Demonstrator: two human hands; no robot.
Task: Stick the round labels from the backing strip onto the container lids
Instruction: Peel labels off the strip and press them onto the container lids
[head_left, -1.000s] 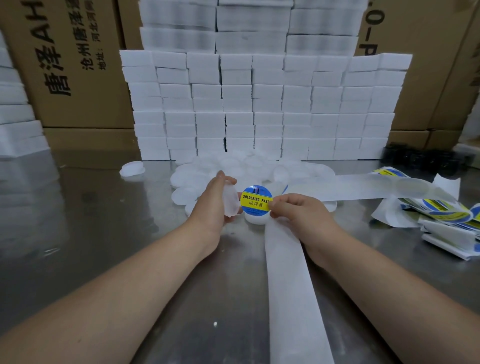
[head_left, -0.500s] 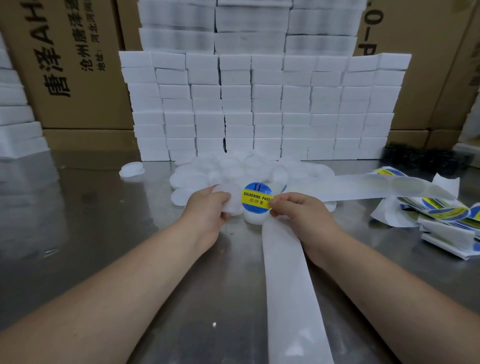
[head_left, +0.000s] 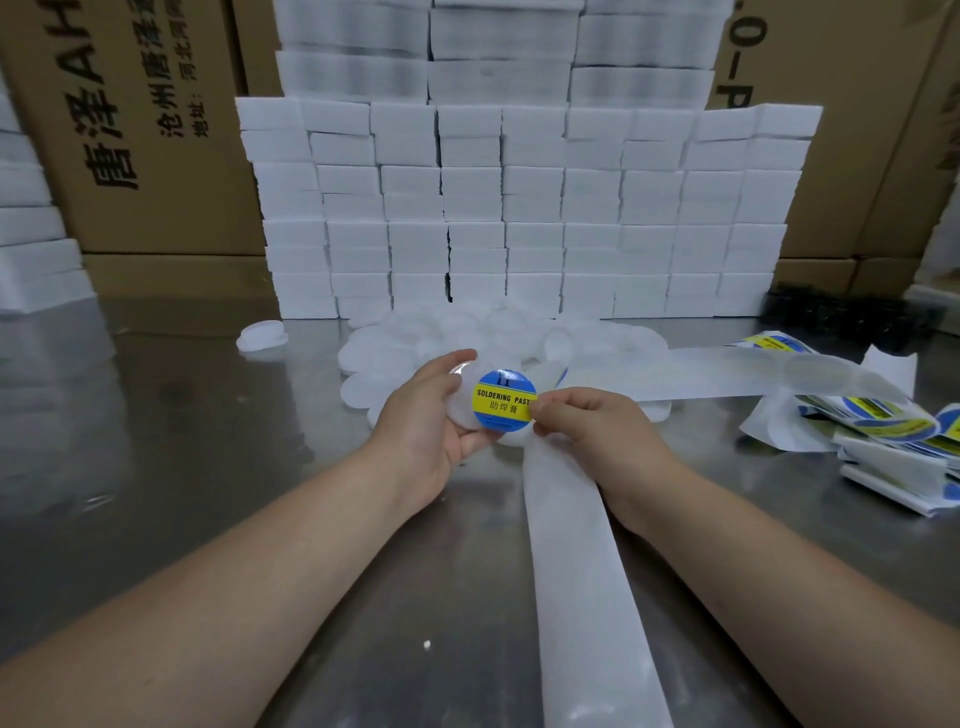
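Right, both hands are up over the middle of the table (head_left: 182, 441). The left hand (head_left: 426, 415) has its fingers and thumb curled round a translucent white lid (head_left: 464, 415), gripping it by the rim. The right hand (head_left: 592, 431) pinches the right edge of a round blue-and-yellow label (head_left: 503, 400), which overlaps the right side of that lid; whether it is pressed down flat, I cannot tell. The white backing strip (head_left: 576, 571) runs from under the right hand down towards the camera, with another length trailing off to the right. Just behind the hands lies a pile of bare lids (head_left: 395, 348), and one lone lid (head_left: 262, 335) sits apart on the left. Far right, a heap of labelled strip (head_left: 883, 426). At the back stands a wall of white blocks (head_left: 519, 208), with cardboard boxes (head_left: 145, 130) behind it.
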